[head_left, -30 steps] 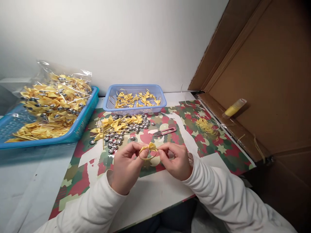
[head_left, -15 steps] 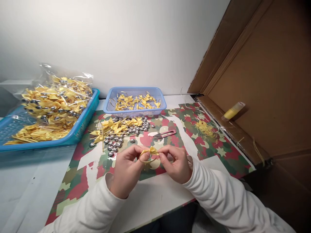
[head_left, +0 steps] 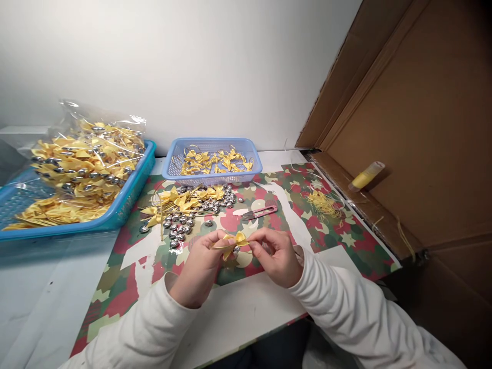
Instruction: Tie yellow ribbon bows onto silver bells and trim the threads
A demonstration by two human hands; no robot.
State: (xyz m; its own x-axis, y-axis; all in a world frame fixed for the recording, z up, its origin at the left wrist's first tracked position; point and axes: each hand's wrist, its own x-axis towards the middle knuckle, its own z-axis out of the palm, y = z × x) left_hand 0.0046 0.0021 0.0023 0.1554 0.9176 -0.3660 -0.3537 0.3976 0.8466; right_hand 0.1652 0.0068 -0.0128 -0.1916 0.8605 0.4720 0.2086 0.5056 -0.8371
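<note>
Between my two hands is a yellow ribbon bow [head_left: 241,238], with a silver bell [head_left: 236,250] hanging under it. My left hand [head_left: 200,269] pinches the bow's left side between thumb and fingers. From the right, my right hand [head_left: 277,257] pinches the bow's other side with thumb and forefinger. Beyond the left hand lie loose silver bells [head_left: 180,225] and a pile of yellow bows [head_left: 184,201]. Thread snips [head_left: 258,212] with a pink handle rest on the mat just past the bow.
A small blue basket [head_left: 212,179] with bows stands against the wall. At left, a larger blue basket [head_left: 130,197] carries a clear bag [head_left: 92,154] of bows and bells. Yellow thread scraps [head_left: 325,204] lie on the camouflage mat [head_left: 126,292]. A cardboard wall [head_left: 415,128] rises at right.
The bow has turned in my fingers. Its cord loop, round and facing me before, now shows less, and the silver bell shows more clearly. Both hands stay nearly in place.
</note>
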